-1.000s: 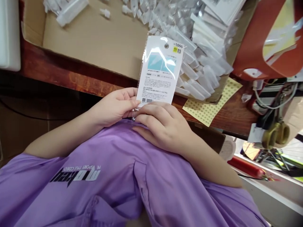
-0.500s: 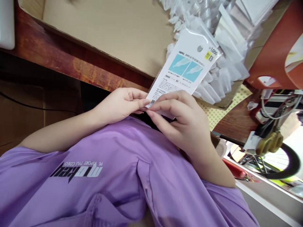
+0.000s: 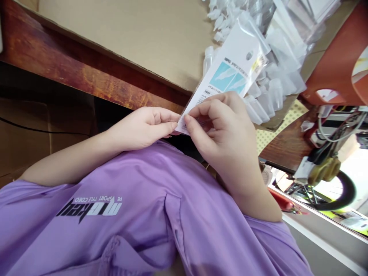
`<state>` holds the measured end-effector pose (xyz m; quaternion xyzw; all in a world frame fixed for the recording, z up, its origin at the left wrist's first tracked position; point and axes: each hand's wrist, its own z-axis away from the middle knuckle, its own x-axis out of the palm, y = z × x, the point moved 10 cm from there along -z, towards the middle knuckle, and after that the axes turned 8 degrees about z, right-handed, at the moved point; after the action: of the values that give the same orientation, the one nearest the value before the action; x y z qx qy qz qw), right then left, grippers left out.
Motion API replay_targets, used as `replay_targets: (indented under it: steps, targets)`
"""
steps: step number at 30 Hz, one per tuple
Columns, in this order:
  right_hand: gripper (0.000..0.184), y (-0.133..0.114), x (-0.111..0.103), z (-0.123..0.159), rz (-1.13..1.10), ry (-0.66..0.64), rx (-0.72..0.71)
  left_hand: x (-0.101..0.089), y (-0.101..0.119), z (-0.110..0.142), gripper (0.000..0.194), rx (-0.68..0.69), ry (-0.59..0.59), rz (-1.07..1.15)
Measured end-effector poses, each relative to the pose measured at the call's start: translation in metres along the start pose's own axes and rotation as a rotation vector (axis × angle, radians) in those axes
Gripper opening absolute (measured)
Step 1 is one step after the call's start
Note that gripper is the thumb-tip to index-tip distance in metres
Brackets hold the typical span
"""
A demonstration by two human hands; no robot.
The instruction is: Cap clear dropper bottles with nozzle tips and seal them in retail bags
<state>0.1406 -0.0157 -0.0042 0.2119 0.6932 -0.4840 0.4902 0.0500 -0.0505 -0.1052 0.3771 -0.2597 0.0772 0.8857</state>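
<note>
A clear plastic packet with a white printed card [image 3: 230,73] inside leans up and to the right over the table edge. My left hand [image 3: 140,128] pinches its lower left corner with fingers closed. My right hand [image 3: 224,130] pinches the packet's bottom edge between thumb and forefinger, the other fingers curled behind it. Both hands are close to my purple shirt [image 3: 138,214], just below the wooden table edge [image 3: 86,82].
A flat cardboard tray [image 3: 129,34] lies on the table with a heap of small clear plastic bottles and packets [image 3: 267,76] at its right. A dotted yellow sheet [image 3: 276,126] lies beneath. An orange container [image 3: 339,57], cables and scissors [image 3: 322,170] are at the right.
The packet has tilted from upright toward the right. My right hand rose from lying over the packet's bottom to pinching its edge. The view shifted up the table slightly.
</note>
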Motion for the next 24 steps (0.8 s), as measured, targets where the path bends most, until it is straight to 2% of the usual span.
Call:
replay_targets:
  steps: [5, 11, 18, 24]
  targets:
    - [0.009, 0.001, 0.0, 0.001, 0.017, 0.017, 0.027, 0.007, 0.004, 0.0, 0.009, 0.005, -0.038, 0.071]
    - [0.01, -0.001, -0.002, 0.001, 0.053, 0.063, 0.03, 0.011, 0.01, 0.003, 0.016, 0.053, -0.059, -0.01]
    - [0.012, 0.001, -0.002, 0.002, 0.012, 0.068, 0.047, 0.005, 0.013, 0.004, 0.015, 0.161, -0.004, -0.188]
    - [0.012, 0.009, 0.002, 0.002, -0.023, 0.123, 0.105, 0.001, 0.008, 0.004, 0.017, 0.141, 0.031, -0.231]
